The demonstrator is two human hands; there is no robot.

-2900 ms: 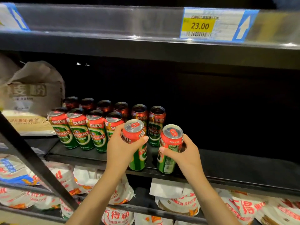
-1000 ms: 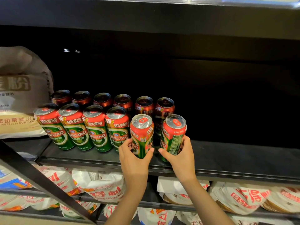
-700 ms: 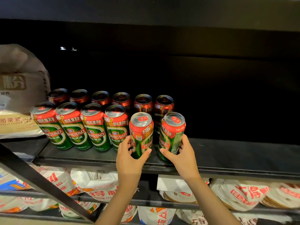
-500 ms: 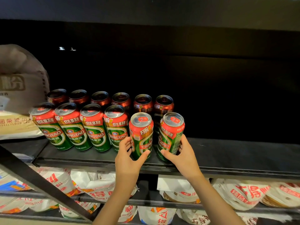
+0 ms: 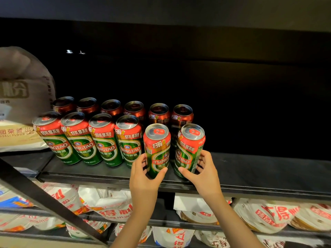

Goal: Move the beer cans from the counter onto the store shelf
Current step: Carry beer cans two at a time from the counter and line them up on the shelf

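Now, starting at your far left, a soft paper flour sack (image 5: pixel 21 97) slumps on the neighbouring shelf, just beside the cans. Next come two rows of tall beer cans on the dark metal shelf (image 5: pixel 259 173): a back row (image 5: pixel 123 109) of six in shadow and a front row (image 5: pixel 86 138) of four, standing touching, glossy red above and green below.

Your left hand (image 5: pixel 143 178) curls its thumb and fingers round the lower part of the fifth can (image 5: pixel 157 151), which stands at the end of that front row, close beside the fourth. Your right hand (image 5: pixel 206 174) grips the sixth can (image 5: pixel 189 150) low down the same way, thumb in front and fingers round the far side. Whether either base is fully down on the shelf I can't tell.

These are thin-walled aluminium cylinders, smooth and likely a bit slippery, probably fairly heavy if full. They're stiff enough for a firm hold, though a hard squeeze or a knock could dent them. Hold them round the body as you do. They're tall and narrow, so a nudge could tip one into its neighbours.

Below, crinkly plastic bags (image 5: pixel 265 215) fill the lower shelf.
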